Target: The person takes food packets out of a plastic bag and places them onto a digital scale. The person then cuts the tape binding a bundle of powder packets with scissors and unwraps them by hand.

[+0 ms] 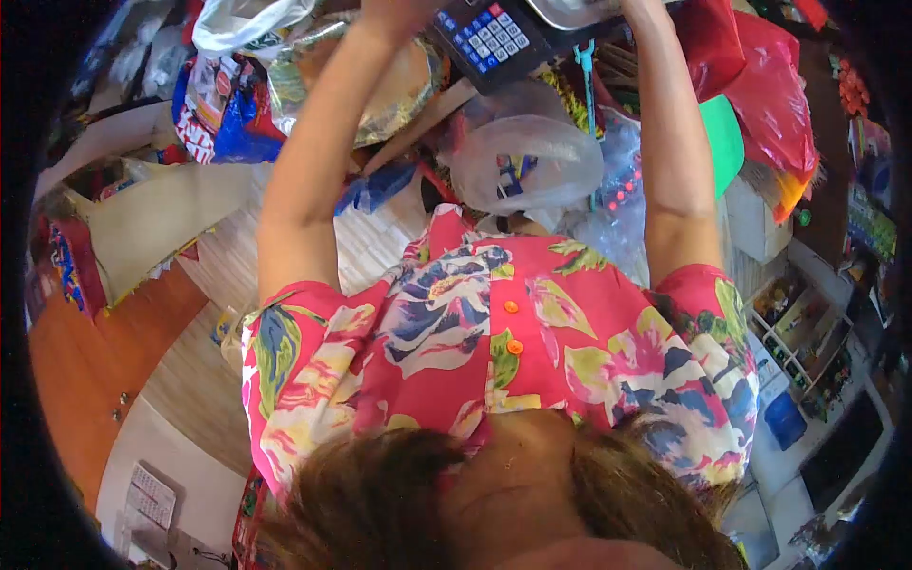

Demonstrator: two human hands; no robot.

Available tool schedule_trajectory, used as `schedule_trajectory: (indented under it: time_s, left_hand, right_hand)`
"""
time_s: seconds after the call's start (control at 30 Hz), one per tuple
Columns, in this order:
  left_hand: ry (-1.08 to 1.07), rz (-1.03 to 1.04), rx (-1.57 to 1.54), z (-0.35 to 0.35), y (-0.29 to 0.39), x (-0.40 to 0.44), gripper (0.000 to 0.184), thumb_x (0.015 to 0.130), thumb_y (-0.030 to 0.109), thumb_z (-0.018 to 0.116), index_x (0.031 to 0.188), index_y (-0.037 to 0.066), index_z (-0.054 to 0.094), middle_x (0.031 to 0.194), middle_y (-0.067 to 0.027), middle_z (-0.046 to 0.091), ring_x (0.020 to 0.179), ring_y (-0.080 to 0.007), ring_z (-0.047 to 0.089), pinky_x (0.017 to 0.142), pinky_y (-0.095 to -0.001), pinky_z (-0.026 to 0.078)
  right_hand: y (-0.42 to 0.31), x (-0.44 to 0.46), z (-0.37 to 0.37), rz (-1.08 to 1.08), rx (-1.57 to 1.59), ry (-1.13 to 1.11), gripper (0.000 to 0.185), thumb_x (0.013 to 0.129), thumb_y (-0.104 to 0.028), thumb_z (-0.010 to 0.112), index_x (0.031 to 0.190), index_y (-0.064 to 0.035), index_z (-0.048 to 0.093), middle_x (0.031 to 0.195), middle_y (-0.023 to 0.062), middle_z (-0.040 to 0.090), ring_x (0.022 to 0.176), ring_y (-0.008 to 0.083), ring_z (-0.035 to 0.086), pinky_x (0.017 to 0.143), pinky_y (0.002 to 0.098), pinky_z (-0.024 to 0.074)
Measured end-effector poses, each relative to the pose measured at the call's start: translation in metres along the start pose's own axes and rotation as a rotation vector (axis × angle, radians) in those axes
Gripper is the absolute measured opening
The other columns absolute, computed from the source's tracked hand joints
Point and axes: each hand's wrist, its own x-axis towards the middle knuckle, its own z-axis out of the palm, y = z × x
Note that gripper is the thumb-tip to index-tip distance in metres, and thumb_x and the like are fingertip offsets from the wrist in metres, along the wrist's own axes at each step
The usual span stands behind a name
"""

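Observation:
Both my arms reach up to the top edge of the view. Part of my left hand (pixel 391 13) shows there, blurred and cut off, beside a black keypad unit (pixel 489 40) with white, blue and red keys. Its fingers are hidden, so any hold cannot be made out. Only my right forearm (pixel 670 123) is visible; the hand lies beyond the top edge, close to a shiny metal pan (pixel 575 11) next to the keypad. Below the keypad sits a translucent round plastic tub (pixel 528 163) with a dark blue printed mark.
Red plastic bags (pixel 765 90) hang at the upper right, near a green rounded object (pixel 722 142). Colourful packets (pixel 223 109) and a white bag (pixel 249 24) crowd the upper left. A light blue stick (pixel 587 66) stands by the tub. An open carton (pixel 157 218) is at left.

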Motion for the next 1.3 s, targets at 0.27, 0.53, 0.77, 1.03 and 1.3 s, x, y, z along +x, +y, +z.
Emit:
schedule_trajectory:
  time_s: [0.27, 0.53, 0.77, 1.03, 1.3]
  left_hand:
    - [-0.985, -0.080, -0.787, 0.029, 0.215, -0.252, 0.015, 0.074, 0.014, 0.055, 0.086, 0.004, 0.057, 0.082, -0.0143, 0.057, 0.078, -0.0296, 0.057, 0.071, -0.0380, 0.045]
    - [-0.868, -0.320, 0.014, 0.081, 0.162, -0.351, 0.029, 0.082, 0.020, 0.051, 0.104, 0.004, 0.059, 0.094, -0.0150, 0.062, 0.088, -0.0229, 0.060, 0.077, -0.0350, 0.048]
    - [-1.085, -0.097, 0.173, 0.055, 0.137, -0.307, 0.026, 0.076, 0.015, 0.053, 0.098, 0.007, 0.065, 0.108, -0.0107, 0.059, 0.113, -0.0255, 0.047, 0.095, -0.0380, 0.036]
    - [-1.039, -0.069, 0.234, 0.051, 0.161, -0.275, 0.025, 0.074, 0.017, 0.053, 0.091, 0.005, 0.066, 0.107, -0.0138, 0.058, 0.111, -0.0277, 0.047, 0.097, -0.0470, 0.031]
    - [-1.312, -0.327, 0.041, 0.056, 0.187, -0.260, 0.022, 0.075, 0.017, 0.051, 0.088, 0.006, 0.066, 0.102, -0.0147, 0.061, 0.112, -0.0280, 0.047, 0.096, -0.0500, 0.033]
  right_hand:
    - [0.033, -0.168, -0.059, 0.552, 0.742, -1.129, 0.014, 0.078, -0.012, 0.061, 0.085, -0.0008, 0.063, 0.069, 0.0028, 0.060, 0.059, 0.0090, 0.055, 0.055, 0.0233, 0.0450]
    - [0.177, -0.337, 0.050, 0.342, -0.013, -1.503, 0.037, 0.078, -0.032, 0.061, 0.101, -0.0032, 0.063, 0.091, 0.0192, 0.064, 0.087, 0.0318, 0.060, 0.077, 0.0389, 0.0465]
    - [0.237, -0.284, 0.084, 0.436, -0.351, -0.823, 0.032, 0.079, -0.028, 0.056, 0.093, -0.0007, 0.064, 0.093, 0.0222, 0.063, 0.090, 0.0343, 0.061, 0.079, 0.0407, 0.0470]
    - [0.238, -0.361, 0.106, 0.271, -0.585, -0.909, 0.029, 0.077, -0.020, 0.054, 0.101, -0.0052, 0.062, 0.103, 0.0214, 0.060, 0.100, 0.0351, 0.056, 0.085, 0.0423, 0.0426]
    - [0.294, -0.373, 0.089, 0.826, -0.245, -0.678, 0.030, 0.074, -0.021, 0.058, 0.099, -0.0038, 0.062, 0.099, 0.0206, 0.061, 0.095, 0.0351, 0.058, 0.082, 0.0419, 0.0441]
